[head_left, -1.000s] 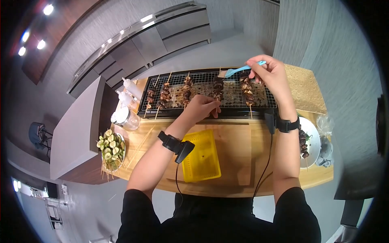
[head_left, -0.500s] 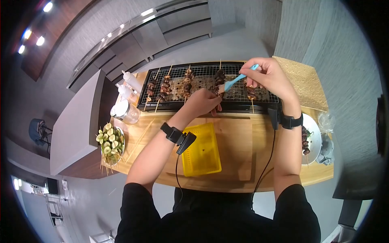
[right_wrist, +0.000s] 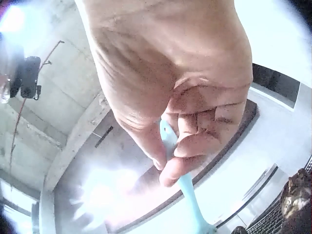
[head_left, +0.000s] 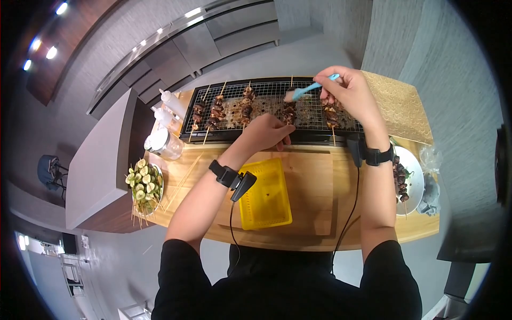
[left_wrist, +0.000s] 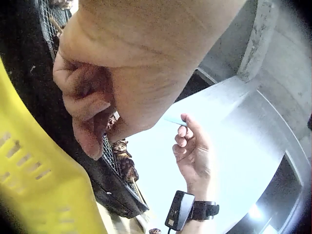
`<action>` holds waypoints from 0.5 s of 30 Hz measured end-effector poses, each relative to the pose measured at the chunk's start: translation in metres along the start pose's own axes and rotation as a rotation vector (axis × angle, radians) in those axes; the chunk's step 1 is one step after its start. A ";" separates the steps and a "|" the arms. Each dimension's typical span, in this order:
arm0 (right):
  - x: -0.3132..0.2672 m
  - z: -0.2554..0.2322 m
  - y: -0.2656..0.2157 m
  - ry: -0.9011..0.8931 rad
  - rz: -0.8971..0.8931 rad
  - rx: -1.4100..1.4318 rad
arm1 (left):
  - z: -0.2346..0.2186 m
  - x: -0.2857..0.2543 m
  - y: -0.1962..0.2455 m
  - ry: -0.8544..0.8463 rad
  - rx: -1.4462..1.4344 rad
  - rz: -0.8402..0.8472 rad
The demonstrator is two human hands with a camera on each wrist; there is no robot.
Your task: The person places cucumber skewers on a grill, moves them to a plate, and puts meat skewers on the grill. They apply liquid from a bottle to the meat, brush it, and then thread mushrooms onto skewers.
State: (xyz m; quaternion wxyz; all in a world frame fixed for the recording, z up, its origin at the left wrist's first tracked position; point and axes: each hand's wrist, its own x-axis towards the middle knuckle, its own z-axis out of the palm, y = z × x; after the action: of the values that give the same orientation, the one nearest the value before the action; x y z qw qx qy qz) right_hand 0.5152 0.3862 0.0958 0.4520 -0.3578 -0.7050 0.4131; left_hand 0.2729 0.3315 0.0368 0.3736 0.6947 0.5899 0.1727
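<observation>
My right hand (head_left: 349, 96) pinches the light blue handle of a basting brush (head_left: 305, 93). The brush's bristles lie over the far part of a meat skewer (head_left: 289, 113) on the grill (head_left: 266, 137). In the right wrist view the brush handle (right_wrist: 190, 195) passes between thumb and curled fingers. My left hand (head_left: 265, 132) is at the grill's front edge, fingers curled at the near end of that same skewer; the stick inside the grip is hidden. To the right of it lies another meat skewer (head_left: 330, 113), below my right hand.
More meat skewers (head_left: 216, 113) lie on the grill's left half. A yellow basket (head_left: 265, 197) sits on a wooden board (head_left: 314, 197) before me. Squeeze bottles (head_left: 172, 104), a glass jar (head_left: 168, 145) and a plate of cucumber skewers (head_left: 145, 184) stand left. A white plate (head_left: 413, 181) is right.
The brush first moved from the skewer's far end down towards my left hand, then back up to the far part. My left hand has stayed at the near end.
</observation>
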 end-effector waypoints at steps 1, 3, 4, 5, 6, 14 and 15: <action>0.001 0.002 0.003 -0.006 -0.004 -0.031 | 0.000 -0.001 0.001 0.007 0.003 -0.004; 0.004 0.005 0.012 -0.015 -0.013 -0.094 | 0.000 -0.004 0.002 0.020 0.011 -0.011; 0.005 0.007 0.013 0.017 -0.034 -0.082 | -0.001 -0.006 0.004 0.011 0.013 -0.012; 0.006 0.009 0.014 0.049 -0.055 -0.069 | -0.003 -0.009 0.006 0.002 0.014 -0.013; 0.007 0.009 0.015 0.080 -0.076 -0.057 | -0.004 -0.011 0.006 -0.007 0.015 -0.015; 0.003 0.003 0.005 0.198 -0.086 -0.042 | -0.001 -0.028 0.024 0.023 0.077 0.108; 0.000 -0.001 -0.005 0.230 -0.093 -0.019 | 0.001 -0.030 0.029 0.013 0.049 0.143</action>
State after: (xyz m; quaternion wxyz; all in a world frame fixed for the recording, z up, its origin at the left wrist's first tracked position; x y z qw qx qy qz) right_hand 0.5154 0.3842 0.1008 0.5451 -0.3741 -0.6681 0.3413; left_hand 0.2861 0.3024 0.0628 0.3391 0.7429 0.5454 0.1889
